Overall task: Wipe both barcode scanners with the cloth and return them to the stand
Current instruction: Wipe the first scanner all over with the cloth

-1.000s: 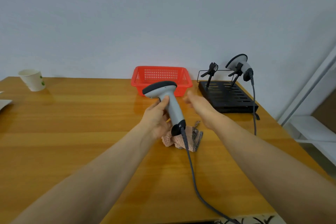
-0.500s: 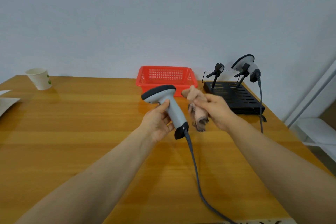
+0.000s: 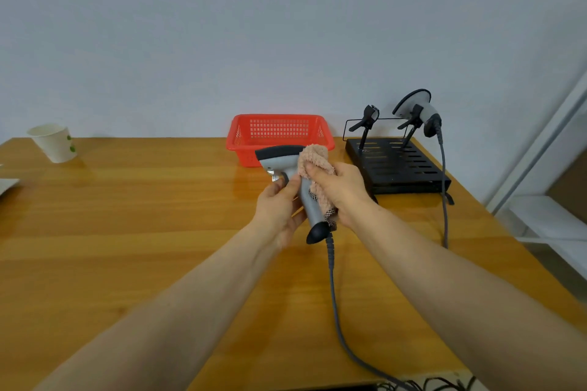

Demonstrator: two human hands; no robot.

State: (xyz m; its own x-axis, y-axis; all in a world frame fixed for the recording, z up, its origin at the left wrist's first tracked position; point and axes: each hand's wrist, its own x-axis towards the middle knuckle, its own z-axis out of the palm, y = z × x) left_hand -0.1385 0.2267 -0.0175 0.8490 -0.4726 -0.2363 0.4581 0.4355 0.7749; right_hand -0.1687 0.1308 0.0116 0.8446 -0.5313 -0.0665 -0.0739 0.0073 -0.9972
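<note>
My left hand (image 3: pixel 279 209) grips the scanner (image 3: pixel 286 159) by its handle to steady it while my right hand (image 3: pixel 340 187) pinches the bunched cloth (image 3: pixel 313 155) against its head, seemingly wiping there.

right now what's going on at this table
A person is mid-wipe. The left hand grips the grey scanner by its handle above the table, while the right hand presses a pink cloth against its head. A second scanner sits in the black stand at the right; the holder beside it is empty.
</note>
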